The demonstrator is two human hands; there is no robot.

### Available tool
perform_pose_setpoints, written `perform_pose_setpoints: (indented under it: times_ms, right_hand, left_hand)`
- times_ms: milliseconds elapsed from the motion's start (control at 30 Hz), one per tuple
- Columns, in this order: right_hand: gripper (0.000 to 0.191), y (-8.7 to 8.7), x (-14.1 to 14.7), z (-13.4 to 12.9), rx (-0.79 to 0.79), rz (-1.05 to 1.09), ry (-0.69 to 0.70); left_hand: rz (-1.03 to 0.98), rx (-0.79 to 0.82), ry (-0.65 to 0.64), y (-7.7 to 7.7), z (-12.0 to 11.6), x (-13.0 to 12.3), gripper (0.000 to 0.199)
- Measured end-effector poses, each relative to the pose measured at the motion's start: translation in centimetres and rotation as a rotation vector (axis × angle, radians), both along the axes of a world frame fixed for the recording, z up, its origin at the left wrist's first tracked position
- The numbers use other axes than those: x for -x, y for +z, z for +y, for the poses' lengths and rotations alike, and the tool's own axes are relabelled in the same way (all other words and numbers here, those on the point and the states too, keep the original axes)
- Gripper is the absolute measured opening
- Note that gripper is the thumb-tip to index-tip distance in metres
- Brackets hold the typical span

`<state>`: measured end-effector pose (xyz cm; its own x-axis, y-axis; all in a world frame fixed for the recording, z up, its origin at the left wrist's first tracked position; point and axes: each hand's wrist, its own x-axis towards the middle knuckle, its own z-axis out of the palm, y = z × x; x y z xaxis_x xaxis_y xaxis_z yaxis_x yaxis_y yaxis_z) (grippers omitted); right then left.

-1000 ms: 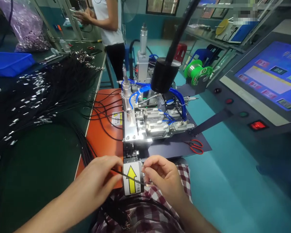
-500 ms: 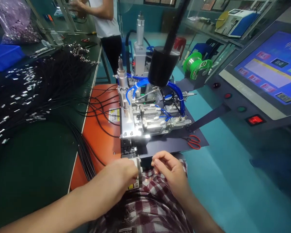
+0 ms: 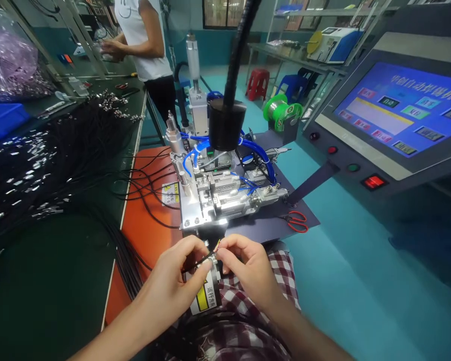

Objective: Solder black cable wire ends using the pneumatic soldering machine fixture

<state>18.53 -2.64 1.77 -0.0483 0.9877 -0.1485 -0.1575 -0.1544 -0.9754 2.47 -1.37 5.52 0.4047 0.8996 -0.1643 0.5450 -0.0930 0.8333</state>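
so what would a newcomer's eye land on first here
Probably the glowing blue screen at upper right, then the shiny metal machine in the middle. The big heap of black cables at left also stands out, as does the bright green spool behind the machine. Front and centre, the left hand holds a thin black cable, the right hand at its coloured wire end.

A checked garment [image 3: 284, 268] is worn, its cloth patterned in dark red, white and a paler mixed shade (whether shirt or trousers cannot be told) and gathered into loose folds. Both the left hand [image 3: 178, 273] and the right hand [image 3: 250, 263] are bared, and the forearms [image 3: 135, 321] are uncovered.
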Motion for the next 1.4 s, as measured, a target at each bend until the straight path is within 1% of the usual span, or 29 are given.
perform_pose_setpoints:
  times_ms: [67,100,167,233,300,367,433,467,500,533,600,633,667,700,733,833,933,1000,1133,1300,1400]
  right_hand:
    - [0.007,0.0,-0.7,0.0,-0.079,-0.07,0.045]
    - [0.008,0.1,-1.1,0.1,-0.132,-0.11,0.069]
    - [0.01,0.5,-2.0,0.2,-0.241,-0.179,0.112]
    - [0.01,0.8,-2.7,0.5,-0.333,-0.219,0.169]
    - [0.01,1.1,-3.2,0.9,-0.42,-0.237,0.253]
    - [0.012,1.2,-3.5,1.3,-0.486,-0.245,0.351]
    - [0.016,1.0,-3.5,1.6,-0.527,-0.259,0.416]
    - [0.016,0.8,-3.4,1.7,-0.535,-0.265,0.425]
    - [0.016,0.6,-3.4,1.8,-0.522,-0.271,0.403]
    - [0.015,0.4,-3.3,1.8,-0.485,-0.275,0.349]
    - [0.012,-0.1,-3.2,1.7,-0.345,-0.268,0.175]
    - [0.009,-0.3,-3.0,1.5,-0.252,-0.247,0.096]
    - [0.007,-0.5,-2.9,1.3,-0.157,-0.211,0.046]
    - [0.006,-0.6,-2.7,1.1,-0.077,-0.158,0.03]
    - [0.008,-0.8,-2.4,0.9,-0.015,-0.094,0.044]
    - [0.016,-1.1,-1.4,0.4,0.098,0.108,0.096]
    - [0.018,-1.5,-0.5,0.3,0.129,0.237,0.097]
    - [0.018,-1.7,-0.3,0.5,0.137,0.264,0.096]
    - [0.017,-1.6,-0.3,0.5,0.139,0.224,0.089]
    - [0.016,-1.2,-0.1,0.1,0.103,0.105,0.042]
    - [0.016,-1.2,0.3,-0.1,0.091,0.074,0.018]
  left_hand:
    - [-0.058,0.072,-0.046,0.6,0.5,-0.4,0.014]
    - [-0.103,0.137,-0.055,0.8,0.7,-0.5,0.016]
    - [-0.207,0.331,-0.054,0.8,1.2,-0.5,0.02]
    - [-0.315,0.562,-0.069,0.4,1.6,-0.2,0.022]
    - [-0.416,0.741,-0.115,-0.3,2.0,0.2,0.022]
    - [-0.481,0.862,-0.178,-0.9,2.2,0.6,0.023]
    - [-0.483,0.915,-0.205,-1.2,2.2,0.6,0.023]
    - [-0.464,0.905,-0.184,-1.2,2.2,0.6,0.023]
    - [-0.444,0.869,-0.138,-1.2,2.1,0.5,0.022]
    - [-0.428,0.815,-0.079,-1.2,1.9,0.3,0.021]
    - [-0.422,0.689,0.036,-1.2,1.5,0.0,0.019]
    - [-0.425,0.636,0.075,-1.2,1.3,-0.1,0.019]
    - [-0.428,0.596,0.099,-1.3,1.1,-0.2,0.019]
    - [-0.426,0.571,0.112,-1.4,1.0,-0.3,0.019]
    - [-0.421,0.559,0.121,-1.5,0.9,-0.4,0.019]
    - [-0.412,0.576,0.136,-1.8,0.8,-0.4,0.021]
    - [-0.427,0.598,0.148,-1.9,0.9,-0.4,0.021]
    - [-0.442,0.606,0.166,-1.9,0.9,-0.4,0.022]
    - [-0.463,0.612,0.216,-1.7,0.8,-0.7,0.023]
    - [-0.452,0.602,0.257,-1.5,0.7,-0.7,0.024]
    - [-0.455,0.608,0.264,-1.6,0.7,-0.5,0.026]
